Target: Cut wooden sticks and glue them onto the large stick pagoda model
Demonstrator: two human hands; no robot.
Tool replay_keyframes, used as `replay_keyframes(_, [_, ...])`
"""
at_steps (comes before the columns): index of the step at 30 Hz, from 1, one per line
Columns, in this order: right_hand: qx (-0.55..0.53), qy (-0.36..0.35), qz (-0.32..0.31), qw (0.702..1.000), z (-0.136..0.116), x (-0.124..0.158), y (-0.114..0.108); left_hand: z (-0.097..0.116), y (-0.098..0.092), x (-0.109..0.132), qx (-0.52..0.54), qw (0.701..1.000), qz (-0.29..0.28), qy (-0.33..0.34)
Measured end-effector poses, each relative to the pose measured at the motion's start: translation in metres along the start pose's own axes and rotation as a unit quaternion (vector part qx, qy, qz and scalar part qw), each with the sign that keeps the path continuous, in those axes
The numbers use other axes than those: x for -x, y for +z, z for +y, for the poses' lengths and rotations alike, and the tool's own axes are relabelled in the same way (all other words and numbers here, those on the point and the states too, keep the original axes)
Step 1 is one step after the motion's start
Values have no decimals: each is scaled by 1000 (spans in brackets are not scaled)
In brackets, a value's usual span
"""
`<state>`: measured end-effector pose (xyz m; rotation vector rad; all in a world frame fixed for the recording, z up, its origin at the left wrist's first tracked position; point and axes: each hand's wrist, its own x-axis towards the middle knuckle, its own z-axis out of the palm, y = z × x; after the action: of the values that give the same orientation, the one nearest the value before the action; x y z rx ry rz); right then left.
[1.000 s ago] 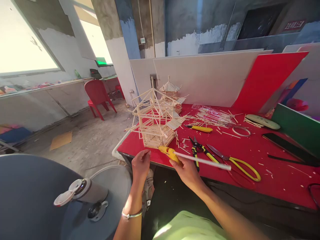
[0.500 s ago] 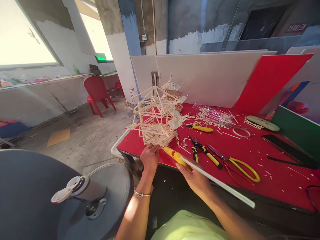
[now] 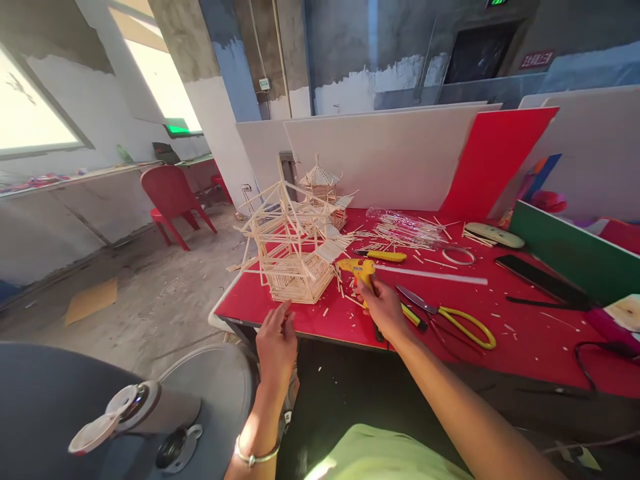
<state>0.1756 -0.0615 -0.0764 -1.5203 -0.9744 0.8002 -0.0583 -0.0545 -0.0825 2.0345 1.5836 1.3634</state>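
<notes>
My right hand (image 3: 383, 307) is wrapped round the handle of a yellow glue gun (image 3: 363, 268), with a long white glue stick (image 3: 430, 273) running out of its back to the right. The gun's nozzle points left, beside an openwork pavilion model (image 3: 295, 267) of thin wooden sticks. My left hand (image 3: 277, 340) is at the table's front edge, just below the model's base. Its fingers are bent together, and whatever may be between them is hidden. Behind stands a second stick model (image 3: 323, 183) with a pointed roof.
On the red table (image 3: 310, 325) lie a yellow utility knife (image 3: 383, 255), yellow-handled scissors (image 3: 465, 320), partly hidden black-and-yellow cutters (image 3: 414, 317), a tape roll (image 3: 459, 256), a phone (image 3: 530, 277) and loose sticks (image 3: 410, 230). An open flask (image 3: 165, 407) stands on a grey stool (image 3: 225, 380) at left.
My right hand has lifted the glue gun away from the model's front base and moved it right and back over the table. My left hand has drawn slightly away from the base. The view has shifted right.
</notes>
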Motion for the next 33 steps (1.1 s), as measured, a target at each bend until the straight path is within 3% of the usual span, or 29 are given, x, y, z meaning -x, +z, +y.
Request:
replay_keyframes(6, [-52,69,-23,996,-7,-25,2,3,2,6,-32,998,-45,10])
replay_keyframes(9, [-66,98,-33,992,-7,-28,4,3,-1,13,-44,997,-28,50])
replay_keyframes(12, [-83,117,-51,988,-8,-29,5,5,-1,7,2,999,0,33])
replay_keyframes(19, [-152,90,-33,984,-22,-10,-13,16,14,-27,-1,996,87,28])
replay_keyframes(28, [-235,68,-96,965,-35,20,-35,15,37,-45,-71,993,89,16])
replay_keyframes(33, [-233,93,-79,965,-31,18,-39,17,47,-53,-101,990,97,8])
